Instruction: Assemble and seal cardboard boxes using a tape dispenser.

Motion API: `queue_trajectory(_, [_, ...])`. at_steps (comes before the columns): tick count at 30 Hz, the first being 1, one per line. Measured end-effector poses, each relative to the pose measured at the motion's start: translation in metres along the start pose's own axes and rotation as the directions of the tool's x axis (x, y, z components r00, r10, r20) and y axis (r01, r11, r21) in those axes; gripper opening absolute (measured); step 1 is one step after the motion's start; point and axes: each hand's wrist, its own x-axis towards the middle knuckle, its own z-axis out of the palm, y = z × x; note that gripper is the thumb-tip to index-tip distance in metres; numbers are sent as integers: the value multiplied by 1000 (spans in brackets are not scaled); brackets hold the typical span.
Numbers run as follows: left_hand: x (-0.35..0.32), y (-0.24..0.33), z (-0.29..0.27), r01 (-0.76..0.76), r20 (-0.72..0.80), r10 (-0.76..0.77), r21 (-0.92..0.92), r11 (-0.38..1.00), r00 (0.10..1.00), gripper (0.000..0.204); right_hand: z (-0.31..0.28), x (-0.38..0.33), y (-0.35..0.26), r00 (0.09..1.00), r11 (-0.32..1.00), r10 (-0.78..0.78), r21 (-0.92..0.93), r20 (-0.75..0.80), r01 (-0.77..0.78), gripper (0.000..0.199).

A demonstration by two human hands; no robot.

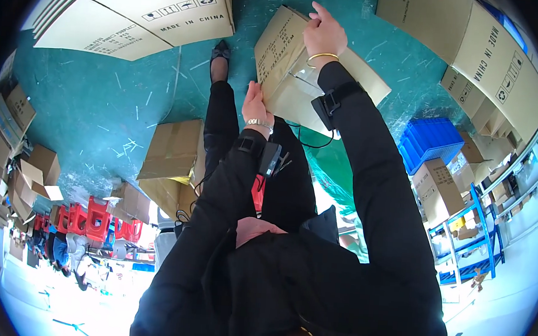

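A brown cardboard carton [303, 105] stands on the floor in front of me, with a shiny strip of clear tape [288, 61] across its top. My left hand [258, 107] grips the carton's near left edge, fingers along the side. My right hand [324, 34] is over the carton's far part, its fingers bent together. Whatever those fingers hold, if anything, is too small to make out. I wear a watch on the left wrist, a gold bangle on the right, and a strapped black device on each forearm.
Flat cartons [161, 13] lean at the far left, and large cartons [491, 64] stand at the right. An open carton [171, 162] sits by my left leg. Blue crates [429, 144], a blue frame [477, 242] and green plastic sheeting [330, 172] lie rightward. Red stools [96, 219] stand leftward.
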Motion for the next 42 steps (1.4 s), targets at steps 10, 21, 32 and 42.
queue_trajectory(10, [-21, 74, 138, -892, 862, 234, 448, 62, 450, 57, -126, -99, 11, 958, 910, 179, 407, -223, -76, 30])
queue_trajectory(21, [103, 23, 4, -888, 888, 2, 459, -28, 459, 58, -108, -188, 65, 910, 948, 317, 95, -268, -303, 68])
queue_trajectory(32, [101, 26, -1, -826, 815, 155, 564, 14, 559, 55, -122, -205, 91, 928, 981, 114, -106, -355, -161, 44])
queue_trajectory(42, [97, -1, -25, -661, 623, -242, 739, -130, 744, 59, -86, -226, 119, 960, 960, 217, -141, -176, -242, 39])
